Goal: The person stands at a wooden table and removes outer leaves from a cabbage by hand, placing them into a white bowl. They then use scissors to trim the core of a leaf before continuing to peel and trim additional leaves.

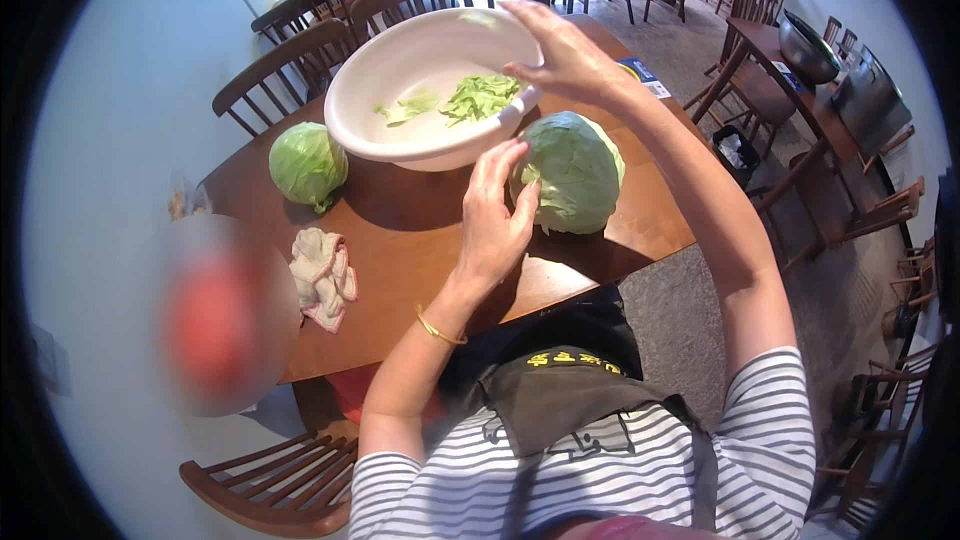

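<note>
A large green cabbage sits near the right end of the wooden table. My left hand is cupped against its left side, thumb and fingers curved onto the leaves. Just beyond it, a wide white bowl tilts toward me, with torn green leaves inside. My right hand reaches over the bowl's right rim, thumb and fingers spread apart; no object shows between them. Left of the bowl rests a second, smaller cabbage.
A pale cloth glove lies on the table's left part. Wooden chairs stand behind the table, another chair at lower left. To the right, a side table holds a metal bowl and a large pot. A blurred red shape is at left.
</note>
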`<state>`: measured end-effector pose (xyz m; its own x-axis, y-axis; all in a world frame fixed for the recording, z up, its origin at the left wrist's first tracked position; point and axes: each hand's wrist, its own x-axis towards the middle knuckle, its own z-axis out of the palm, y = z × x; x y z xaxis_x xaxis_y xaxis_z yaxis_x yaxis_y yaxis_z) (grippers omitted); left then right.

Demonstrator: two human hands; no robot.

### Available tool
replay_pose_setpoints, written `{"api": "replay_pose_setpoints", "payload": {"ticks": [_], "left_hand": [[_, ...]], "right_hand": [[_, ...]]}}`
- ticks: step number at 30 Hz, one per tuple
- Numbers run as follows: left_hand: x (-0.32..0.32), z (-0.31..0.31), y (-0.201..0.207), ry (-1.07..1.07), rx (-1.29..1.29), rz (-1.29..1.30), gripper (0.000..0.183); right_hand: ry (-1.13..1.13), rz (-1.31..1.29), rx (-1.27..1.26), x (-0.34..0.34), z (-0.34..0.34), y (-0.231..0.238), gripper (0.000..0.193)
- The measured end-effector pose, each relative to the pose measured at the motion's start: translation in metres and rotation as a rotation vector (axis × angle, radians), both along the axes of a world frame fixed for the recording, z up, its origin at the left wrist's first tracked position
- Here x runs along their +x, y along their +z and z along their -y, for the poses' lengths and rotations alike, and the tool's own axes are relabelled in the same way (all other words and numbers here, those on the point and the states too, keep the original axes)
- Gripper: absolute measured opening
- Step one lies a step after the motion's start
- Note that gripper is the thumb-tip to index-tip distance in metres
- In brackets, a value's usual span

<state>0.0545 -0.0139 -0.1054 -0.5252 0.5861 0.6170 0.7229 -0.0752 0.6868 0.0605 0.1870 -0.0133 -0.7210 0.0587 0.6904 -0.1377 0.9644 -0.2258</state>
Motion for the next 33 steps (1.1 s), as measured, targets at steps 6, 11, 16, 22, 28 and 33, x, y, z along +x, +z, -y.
{"api": "replay_pose_setpoints", "payload": {"ticks": [6, 11, 16, 22, 28, 33], "left_hand": [[0.008, 0.028, -0.013, -0.040, -0.035, 0.193, 0.022], [0.018, 0.029, -0.020, -0.049, -0.027, 0.271, 0.026], [0.029, 0.025, -0.030, -0.005, -0.034, 0.231, 0.037], [0.043, 0.020, -0.030, 0.076, -0.054, 0.284, 0.041], [0.046, 0.016, -0.039, 0.156, -0.063, 0.212, 0.027], [0.043, 0.013, -0.041, 0.136, -0.005, 0.144, 0.020]], "right_hand": [[0.219, 0.194, 0.225, 0.084, 0.041, -0.025, 0.042], [0.094, 0.177, 0.481, 0.135, 0.066, -0.062, 0.033], [0.086, 0.249, 0.489, 0.134, 0.069, -0.055, 0.031], [0.031, 0.364, 0.412, 0.128, 0.073, -0.047, 0.039], [0.032, 0.198, 0.345, 0.126, 0.073, -0.048, 0.040], [0.116, 0.269, 0.320, 0.126, 0.070, -0.040, 0.036]]}}
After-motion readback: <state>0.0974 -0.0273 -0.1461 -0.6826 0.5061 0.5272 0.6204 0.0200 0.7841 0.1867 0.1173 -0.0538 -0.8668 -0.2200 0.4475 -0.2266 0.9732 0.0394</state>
